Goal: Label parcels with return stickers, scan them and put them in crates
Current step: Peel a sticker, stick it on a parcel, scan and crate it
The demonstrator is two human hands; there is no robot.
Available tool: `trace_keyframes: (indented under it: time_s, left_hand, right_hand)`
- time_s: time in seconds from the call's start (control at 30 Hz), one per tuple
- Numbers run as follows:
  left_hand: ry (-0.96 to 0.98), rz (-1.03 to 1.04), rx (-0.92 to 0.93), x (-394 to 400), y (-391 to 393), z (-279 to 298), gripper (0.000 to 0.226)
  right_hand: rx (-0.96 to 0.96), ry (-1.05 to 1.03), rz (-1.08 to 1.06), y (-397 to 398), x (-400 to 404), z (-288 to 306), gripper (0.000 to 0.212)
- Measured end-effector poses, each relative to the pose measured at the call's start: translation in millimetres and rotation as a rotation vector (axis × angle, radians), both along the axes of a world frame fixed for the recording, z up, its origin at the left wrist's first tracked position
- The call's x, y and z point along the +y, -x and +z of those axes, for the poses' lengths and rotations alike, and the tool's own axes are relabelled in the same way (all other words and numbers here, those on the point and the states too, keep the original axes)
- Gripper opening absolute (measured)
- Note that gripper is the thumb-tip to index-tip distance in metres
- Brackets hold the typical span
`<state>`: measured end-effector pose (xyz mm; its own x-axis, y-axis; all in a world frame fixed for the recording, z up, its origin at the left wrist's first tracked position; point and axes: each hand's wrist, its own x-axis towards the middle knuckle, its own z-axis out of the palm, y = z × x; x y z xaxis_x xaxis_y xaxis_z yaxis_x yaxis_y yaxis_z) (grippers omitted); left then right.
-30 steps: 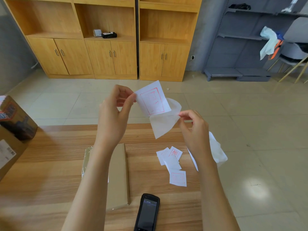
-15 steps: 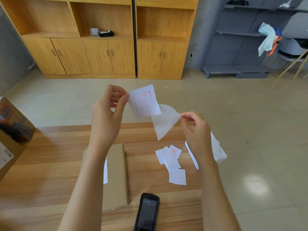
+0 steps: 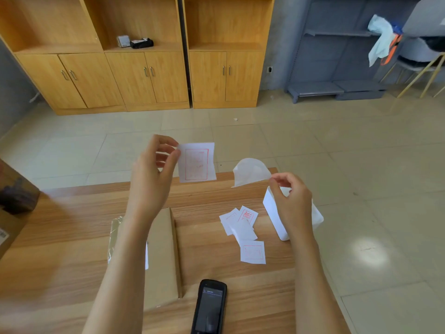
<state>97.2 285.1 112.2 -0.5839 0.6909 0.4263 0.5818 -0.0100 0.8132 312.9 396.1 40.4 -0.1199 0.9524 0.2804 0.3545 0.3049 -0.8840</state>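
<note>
Both hands are raised above a wooden table (image 3: 60, 237), with open air between them. The left hand (image 3: 151, 179) pinches a sticker (image 3: 197, 162); the right hand (image 3: 292, 201) pinches a curled backing sheet (image 3: 250, 172), well apart from the sticker. Directly beneath the left grip lies a flat cardboard parcel (image 3: 163, 256), partly covered by the forearm. Below the gap between the grips, loose stickers (image 3: 243, 227) litter the tabletop. A white bag (image 3: 274, 213) stands just under the right grip, at the table's edge. Nearer the body sits a black scanner (image 3: 210, 307). A large box (image 3: 14, 203) blocks the far left side, well apart from the left grip.
</note>
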Motion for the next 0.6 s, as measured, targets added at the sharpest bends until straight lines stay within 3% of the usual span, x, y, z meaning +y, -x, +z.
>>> trace_keyframes:
  time_s: [0.2,0.6]
  left_hand:
    - [0.112,-0.160,0.014,29,-23,-24,0.015]
    - [0.288,-0.311,0.130,92,-54,-66,0.024]
  right_hand:
    - [0.026,0.111,-0.079,-22,19,-25,0.006]
    - [-0.105,0.328,-0.360,-73,80,-93,0.011]
